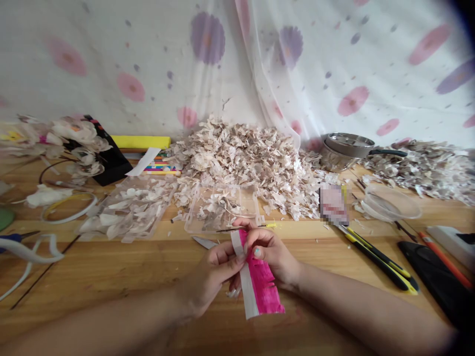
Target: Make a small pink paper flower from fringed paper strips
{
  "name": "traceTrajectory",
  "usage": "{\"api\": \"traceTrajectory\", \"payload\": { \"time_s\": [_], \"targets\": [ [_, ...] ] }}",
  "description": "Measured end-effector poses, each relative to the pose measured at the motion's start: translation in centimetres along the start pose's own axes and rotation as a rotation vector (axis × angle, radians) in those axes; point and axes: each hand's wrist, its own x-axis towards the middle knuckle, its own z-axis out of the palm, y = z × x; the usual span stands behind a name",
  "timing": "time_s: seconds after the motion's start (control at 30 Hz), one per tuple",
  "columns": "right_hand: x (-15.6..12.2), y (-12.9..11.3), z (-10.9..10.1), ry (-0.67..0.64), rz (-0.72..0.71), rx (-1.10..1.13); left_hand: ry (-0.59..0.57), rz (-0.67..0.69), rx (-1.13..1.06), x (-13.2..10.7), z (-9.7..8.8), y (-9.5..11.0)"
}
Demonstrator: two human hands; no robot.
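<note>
Both hands meet over the wooden table (111, 272) near its front edge. My left hand (211, 274) pinches the white edge of a pink paper strip (261, 284), fingers closed on it. My right hand (272, 252) is closed over the strip's upper end from the right, thumb pressed on the pink side. A thin dark stick (232, 229) pokes out just above the hands; I cannot tell which hand holds it. Behind them stands a clear plastic box (222, 207) with pale flakes inside.
A big heap of pale petal-like flakes (245, 158) lies at the back. A clear tray of white petals (129, 210) sits left, a metal pot (343, 146) and clear bowl (391, 202) right. Yellow-black cutters (378, 259) and black scissors (434, 272) lie at right, paper flowers (70, 138) far left.
</note>
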Motion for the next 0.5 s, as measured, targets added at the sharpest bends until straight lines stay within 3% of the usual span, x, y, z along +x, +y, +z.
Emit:
{"api": "traceTrajectory", "payload": {
  "time_s": [0.33, 0.5],
  "targets": [
    [0.06, 0.52, 0.00, 0.001, 0.020, 0.080, -0.076, 0.038, 0.084, 0.26, -0.48, -0.56],
    [0.24, 0.34, -0.21, 0.026, -0.082, 0.088, -0.023, 0.078, 0.104, 0.20, -0.70, -0.52]
  ]
}}
